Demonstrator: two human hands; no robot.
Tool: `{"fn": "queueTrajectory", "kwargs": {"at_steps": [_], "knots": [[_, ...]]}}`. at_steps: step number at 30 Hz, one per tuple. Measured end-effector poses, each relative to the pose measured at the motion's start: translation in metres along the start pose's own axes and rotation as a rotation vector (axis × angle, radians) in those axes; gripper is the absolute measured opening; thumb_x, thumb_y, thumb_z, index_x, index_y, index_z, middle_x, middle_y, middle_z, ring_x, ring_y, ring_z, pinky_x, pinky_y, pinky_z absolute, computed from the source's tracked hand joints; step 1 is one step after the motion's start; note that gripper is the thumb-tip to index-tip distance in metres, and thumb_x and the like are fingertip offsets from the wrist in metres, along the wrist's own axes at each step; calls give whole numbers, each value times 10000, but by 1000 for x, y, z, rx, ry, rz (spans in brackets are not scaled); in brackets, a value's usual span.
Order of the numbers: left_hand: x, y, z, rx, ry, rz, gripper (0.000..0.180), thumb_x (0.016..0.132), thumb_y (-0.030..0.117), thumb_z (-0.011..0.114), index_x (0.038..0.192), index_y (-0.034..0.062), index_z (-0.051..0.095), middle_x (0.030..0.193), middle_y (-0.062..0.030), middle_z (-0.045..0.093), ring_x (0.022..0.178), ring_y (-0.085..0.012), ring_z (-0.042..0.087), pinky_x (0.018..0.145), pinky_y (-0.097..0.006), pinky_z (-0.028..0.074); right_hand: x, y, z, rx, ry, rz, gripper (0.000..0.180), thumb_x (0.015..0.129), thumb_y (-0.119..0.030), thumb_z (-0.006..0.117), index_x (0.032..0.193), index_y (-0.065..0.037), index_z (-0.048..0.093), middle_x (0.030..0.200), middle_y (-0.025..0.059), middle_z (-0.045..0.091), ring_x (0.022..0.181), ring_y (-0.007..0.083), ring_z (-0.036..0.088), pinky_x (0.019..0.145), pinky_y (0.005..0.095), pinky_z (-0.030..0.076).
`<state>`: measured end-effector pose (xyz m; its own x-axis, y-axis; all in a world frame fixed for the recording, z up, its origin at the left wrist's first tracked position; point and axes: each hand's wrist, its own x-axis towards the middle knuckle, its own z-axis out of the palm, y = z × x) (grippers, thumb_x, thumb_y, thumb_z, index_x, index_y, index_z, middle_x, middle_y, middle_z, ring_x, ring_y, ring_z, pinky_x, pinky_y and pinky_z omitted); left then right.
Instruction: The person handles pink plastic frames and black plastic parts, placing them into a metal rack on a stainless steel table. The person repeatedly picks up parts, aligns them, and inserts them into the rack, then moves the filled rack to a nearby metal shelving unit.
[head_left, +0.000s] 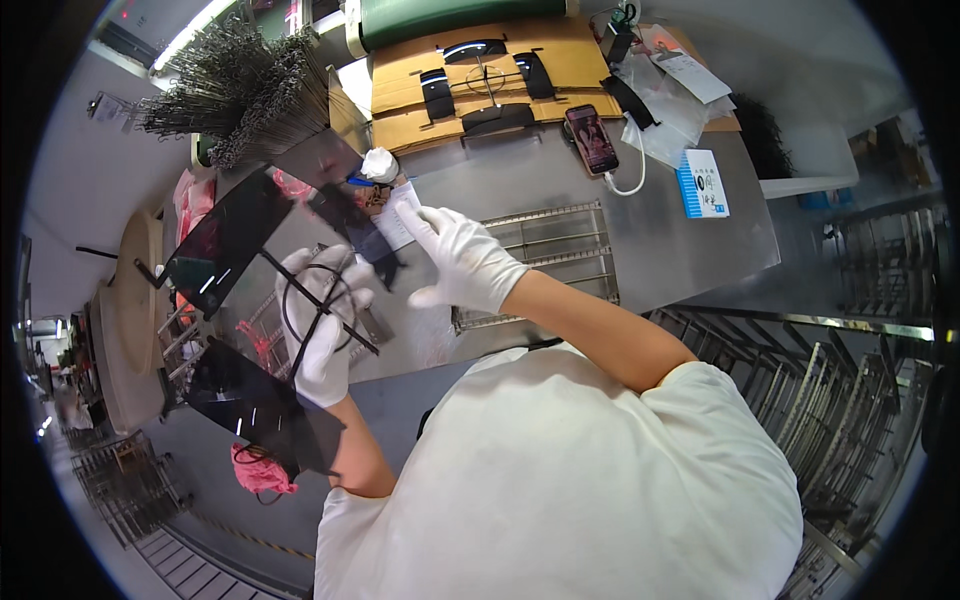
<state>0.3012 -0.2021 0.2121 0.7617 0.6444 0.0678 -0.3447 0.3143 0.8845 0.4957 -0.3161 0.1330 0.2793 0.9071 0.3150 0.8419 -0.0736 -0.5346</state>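
My left hand (325, 350), in a white glove, is closed around a black wire frame (322, 307) with a ring at its middle. Dark, glossy curved panels stick out from that frame: one panel (230, 245) at the upper left, one panel (262, 408) at the lower left and a blurred panel (350, 222) toward the table. My gloved right hand (465, 262) is held over the table, its thumb and fingers apart with nothing between them. It lies just right of the blurred panel; a gap shows between them.
Behind, a cardboard sheet (400, 95) bears a similar frame with black panels (500, 118). A bundle of metal hooks (250, 95) stands at the far left. A phone (592, 140) with a white cable and a blue-white box (703, 184) lie right. A metal rack (560, 245) sits by my right hand.
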Motion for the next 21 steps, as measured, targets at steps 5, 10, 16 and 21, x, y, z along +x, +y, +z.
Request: {"fn": "queueTrajectory", "kwargs": {"at_steps": [5, 10, 16, 21], "knots": [[4, -7, 9, -422, -357, -11, 789, 775, 62, 757, 1491, 164, 441, 1414, -221, 474, 1258, -445, 540, 943, -468, 542, 5, -32, -20, 1244, -303, 282, 885, 842, -290, 692, 1567, 28, 298, 1073, 186, 690, 718, 230, 681, 655, 356, 550], [8, 4, 0, -224, -379, -20, 799, 811, 255, 774, 1502, 79, 413, 1195, -207, 540, 878, -286, 629, 634, -335, 504, -10, -27, -38, 958, -261, 432, 727, 874, -166, 572, 1577, -106, 395, 866, 119, 692, 657, 151, 634, 630, 371, 536], [-3, 19, -23, -162, -62, 3, 787, 913, 510, 673, 1476, 50, 373, 1139, -182, 545, 839, -218, 557, 647, -277, 468, -62, 61, 12, 1245, -152, 773, 718, 1009, -341, 535, 1635, -125, 258, 778, 51, 643, 655, 119, 594, 591, 280, 512], [-10, 10, -19, -146, -107, -69, 796, 915, 508, 657, 1491, 44, 361, 1146, -192, 538, 856, -235, 579, 646, -297, 472, -75, 73, 71, 1113, -269, 820, 685, 1040, -514, 443, 1587, -125, 311, 753, 37, 661, 650, 105, 594, 602, 254, 496]]}}
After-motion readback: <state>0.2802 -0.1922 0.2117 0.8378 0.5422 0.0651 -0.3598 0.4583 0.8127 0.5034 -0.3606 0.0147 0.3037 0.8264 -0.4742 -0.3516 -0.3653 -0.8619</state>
